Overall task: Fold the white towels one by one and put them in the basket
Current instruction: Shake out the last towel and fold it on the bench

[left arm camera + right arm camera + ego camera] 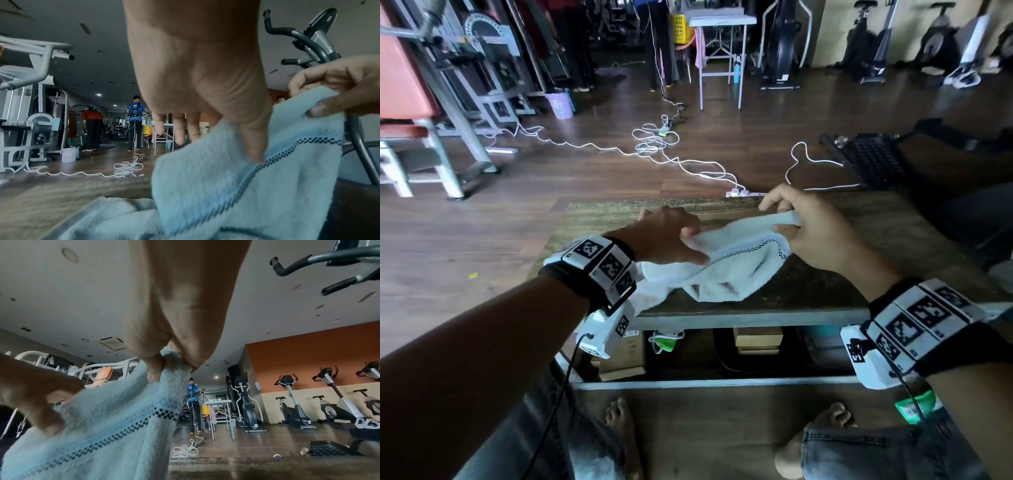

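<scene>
A white towel point(726, 267) with a dark checkered stripe hangs rumpled over the wooden table point(825, 287); its lower part lies on the top. My left hand point(671, 236) pinches its left upper edge with thumb and fingers. My right hand point(808, 222) grips the right upper corner, bunched between thumb and fingers. The left wrist view shows the towel point(246, 186) under my left thumb, with my right hand point(337, 92) holding the far corner. In the right wrist view the corner of the towel point(172, 368) is squeezed in my right hand point(164, 356). No basket for the towels is in view.
The table's near edge point(722, 320) has boxes on a shelf below it. White cables point(654, 144) and a power strip lie on the floor beyond. Gym machines point(465, 85) stand left, exercise bikes point(298, 402) right. A person in blue point(134, 123) stands far back near a yellow crate point(681, 27).
</scene>
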`<state>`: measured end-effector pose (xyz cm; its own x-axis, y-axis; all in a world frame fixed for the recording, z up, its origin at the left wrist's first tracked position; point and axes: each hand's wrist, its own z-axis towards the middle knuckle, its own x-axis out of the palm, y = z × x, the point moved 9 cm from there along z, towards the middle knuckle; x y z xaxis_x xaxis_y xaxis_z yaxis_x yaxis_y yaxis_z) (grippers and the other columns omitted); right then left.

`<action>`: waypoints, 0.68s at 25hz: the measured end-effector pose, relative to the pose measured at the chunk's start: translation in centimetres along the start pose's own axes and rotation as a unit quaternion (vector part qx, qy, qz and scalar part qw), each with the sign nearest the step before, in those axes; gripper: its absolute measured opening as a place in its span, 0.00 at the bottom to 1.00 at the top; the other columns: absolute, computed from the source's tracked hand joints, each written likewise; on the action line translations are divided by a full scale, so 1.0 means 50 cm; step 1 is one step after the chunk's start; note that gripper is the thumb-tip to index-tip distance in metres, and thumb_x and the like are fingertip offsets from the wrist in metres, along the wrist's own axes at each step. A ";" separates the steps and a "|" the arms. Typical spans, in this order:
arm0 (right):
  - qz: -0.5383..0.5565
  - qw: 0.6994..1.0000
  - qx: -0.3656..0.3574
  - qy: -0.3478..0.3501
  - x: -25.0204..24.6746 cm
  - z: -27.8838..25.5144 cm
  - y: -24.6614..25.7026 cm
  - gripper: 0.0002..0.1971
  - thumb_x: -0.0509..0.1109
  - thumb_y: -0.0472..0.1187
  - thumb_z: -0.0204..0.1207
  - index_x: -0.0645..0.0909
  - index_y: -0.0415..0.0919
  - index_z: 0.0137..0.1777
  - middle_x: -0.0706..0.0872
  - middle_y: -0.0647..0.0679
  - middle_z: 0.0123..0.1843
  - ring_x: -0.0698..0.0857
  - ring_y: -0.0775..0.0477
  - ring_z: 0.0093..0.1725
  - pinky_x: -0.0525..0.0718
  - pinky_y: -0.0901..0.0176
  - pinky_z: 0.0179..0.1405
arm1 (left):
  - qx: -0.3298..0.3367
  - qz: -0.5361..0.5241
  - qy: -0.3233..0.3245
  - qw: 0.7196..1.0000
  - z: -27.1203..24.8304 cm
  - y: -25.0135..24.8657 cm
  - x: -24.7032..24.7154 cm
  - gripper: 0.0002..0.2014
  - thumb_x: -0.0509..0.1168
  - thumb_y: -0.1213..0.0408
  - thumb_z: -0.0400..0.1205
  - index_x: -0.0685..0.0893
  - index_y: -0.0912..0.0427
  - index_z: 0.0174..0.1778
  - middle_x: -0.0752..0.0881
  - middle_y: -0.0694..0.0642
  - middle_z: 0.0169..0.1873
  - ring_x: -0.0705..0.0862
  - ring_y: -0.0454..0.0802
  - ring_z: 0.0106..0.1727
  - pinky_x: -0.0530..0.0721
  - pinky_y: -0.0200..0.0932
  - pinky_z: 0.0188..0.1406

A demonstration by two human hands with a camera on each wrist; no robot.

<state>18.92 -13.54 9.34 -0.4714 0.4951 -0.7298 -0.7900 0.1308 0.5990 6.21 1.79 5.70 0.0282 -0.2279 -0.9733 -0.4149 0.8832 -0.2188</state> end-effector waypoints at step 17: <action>-0.014 0.998 0.065 -0.014 0.022 0.042 -0.076 0.10 0.68 0.29 0.76 0.87 0.44 0.45 0.90 0.50 0.45 0.87 0.47 0.46 0.82 0.52 0.46 | 0.012 -0.126 -0.132 0.983 0.005 0.109 0.032 0.06 0.66 0.59 0.84 0.81 0.56 0.53 0.84 0.52 0.33 0.81 0.47 0.28 0.77 0.40 0.26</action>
<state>22.20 -11.69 6.95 -0.4370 0.5125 -0.7392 -0.7443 0.2554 0.6171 4.22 6.33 2.95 0.3636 -0.3296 -0.8713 -0.3421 0.8227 -0.4539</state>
